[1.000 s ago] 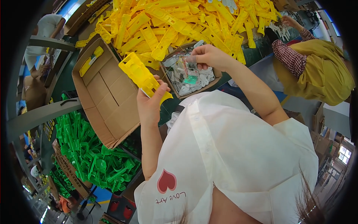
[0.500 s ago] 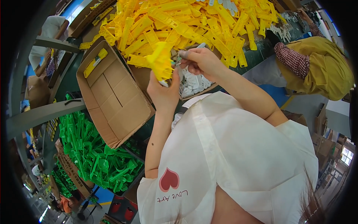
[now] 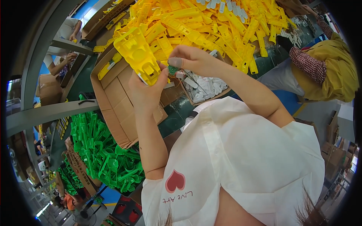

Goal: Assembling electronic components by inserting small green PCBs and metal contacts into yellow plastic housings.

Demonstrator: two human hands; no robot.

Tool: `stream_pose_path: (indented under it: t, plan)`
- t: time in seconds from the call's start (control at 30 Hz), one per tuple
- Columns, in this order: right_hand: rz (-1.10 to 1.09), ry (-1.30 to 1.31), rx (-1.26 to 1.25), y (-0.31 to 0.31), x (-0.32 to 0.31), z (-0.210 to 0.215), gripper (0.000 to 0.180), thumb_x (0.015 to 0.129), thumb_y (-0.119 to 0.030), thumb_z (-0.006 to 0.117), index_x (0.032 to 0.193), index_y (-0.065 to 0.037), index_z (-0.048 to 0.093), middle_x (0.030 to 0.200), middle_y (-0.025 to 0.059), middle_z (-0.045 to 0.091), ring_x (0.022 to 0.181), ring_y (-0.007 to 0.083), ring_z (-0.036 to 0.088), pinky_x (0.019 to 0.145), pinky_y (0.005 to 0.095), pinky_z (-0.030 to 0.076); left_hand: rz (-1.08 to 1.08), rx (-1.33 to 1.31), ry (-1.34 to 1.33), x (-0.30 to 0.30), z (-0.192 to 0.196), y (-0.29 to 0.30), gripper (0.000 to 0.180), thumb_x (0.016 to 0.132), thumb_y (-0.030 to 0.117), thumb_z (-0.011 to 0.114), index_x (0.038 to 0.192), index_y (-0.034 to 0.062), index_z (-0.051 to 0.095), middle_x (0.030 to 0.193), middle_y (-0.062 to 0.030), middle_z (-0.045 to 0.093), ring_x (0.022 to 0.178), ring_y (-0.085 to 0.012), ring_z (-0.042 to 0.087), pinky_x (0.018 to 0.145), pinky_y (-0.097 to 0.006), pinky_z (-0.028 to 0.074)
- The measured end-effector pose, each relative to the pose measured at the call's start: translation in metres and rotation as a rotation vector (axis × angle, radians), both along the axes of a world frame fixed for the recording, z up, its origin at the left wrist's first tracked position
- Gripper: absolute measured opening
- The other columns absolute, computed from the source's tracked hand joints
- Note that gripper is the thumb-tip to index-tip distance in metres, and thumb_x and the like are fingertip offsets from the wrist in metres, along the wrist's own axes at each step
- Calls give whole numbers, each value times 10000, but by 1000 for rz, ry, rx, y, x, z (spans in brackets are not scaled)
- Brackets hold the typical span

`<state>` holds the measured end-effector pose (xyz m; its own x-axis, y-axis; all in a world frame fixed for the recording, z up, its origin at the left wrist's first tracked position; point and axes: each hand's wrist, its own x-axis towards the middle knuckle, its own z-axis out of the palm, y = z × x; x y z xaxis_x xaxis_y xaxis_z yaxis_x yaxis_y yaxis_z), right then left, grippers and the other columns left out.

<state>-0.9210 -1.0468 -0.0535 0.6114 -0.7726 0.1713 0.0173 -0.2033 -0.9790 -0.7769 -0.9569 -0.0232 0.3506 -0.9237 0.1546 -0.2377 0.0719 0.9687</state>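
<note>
The left hand (image 3: 145, 92) grips the lower end of a long, hollow housing of yellow plastic (image 3: 135, 52), which is held in the air above the near right edge of a large, shallow box of brown cardboard (image 3: 120, 96). The right hand (image 3: 196, 62) is pinched at the fingertips on a small green circuit board (image 3: 172, 70), with thin red wires (image 3: 181, 74) close below it (whether these are joined to the board, I cannot tell).

Half a second ago, the housing was seen more from its side, and the right fingers were just beside it. Now its moulded inner side is turned to view and the fingers are a little apart from it. In my judgement, this leaves the inside easy to reach, with the board near but not seated there.

Beyond the housing, a heap of yellow plastic parts (image 3: 203, 30) covers the far edge of the dark green table (image 3: 179, 115).
</note>
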Motion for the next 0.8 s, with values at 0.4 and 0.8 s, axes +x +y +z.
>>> stream_pose_path:
  t: [0.4,0.8]
  plan:
    - [107,-26,467,26,-11,20,151,835,-150,535,826,-14,471,652,47,563,509,65,489,467,195,403,83,51,577,-12,-16,10,260,696,23,666,905,5,512,818,-88,594,745,-155,574,698,-258,457]
    - [-173,-8,320,47,-9,17,156,825,-138,549,776,-22,457,577,37,550,420,43,441,369,185,324,167,-117,573,-35,-28,10,206,747,74,634,896,15,505,840,-79,584,751,-139,559,678,-241,456]
